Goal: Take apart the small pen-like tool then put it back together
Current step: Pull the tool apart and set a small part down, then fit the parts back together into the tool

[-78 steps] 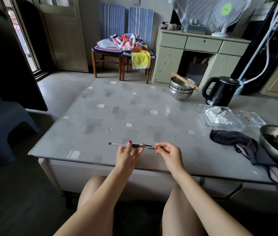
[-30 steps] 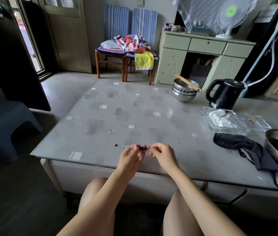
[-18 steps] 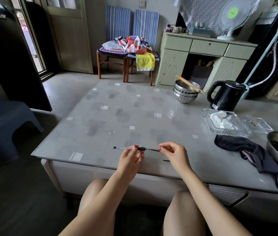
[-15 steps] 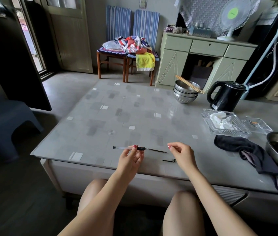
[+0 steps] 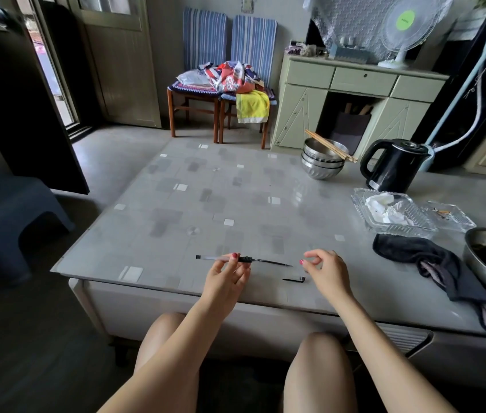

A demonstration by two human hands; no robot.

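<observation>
Pen held in the left hand, its cap lying on the bench.

Head view: the left hand (image 5: 226, 278) pinches the pen (image 5: 243, 259) with its fingers (image 5: 235, 256) closed on the clear barrel beside the black grip, the thin refill tip pointing right, level above the bench (image 5: 212, 204). The right hand (image 5: 326, 271) hovers just beyond that tip, fingers loosely curled and holding nothing (thumb and forefinger slightly apart). The small black cap (image 5: 294, 279) lies on the bench beside the right hand.
</observation>
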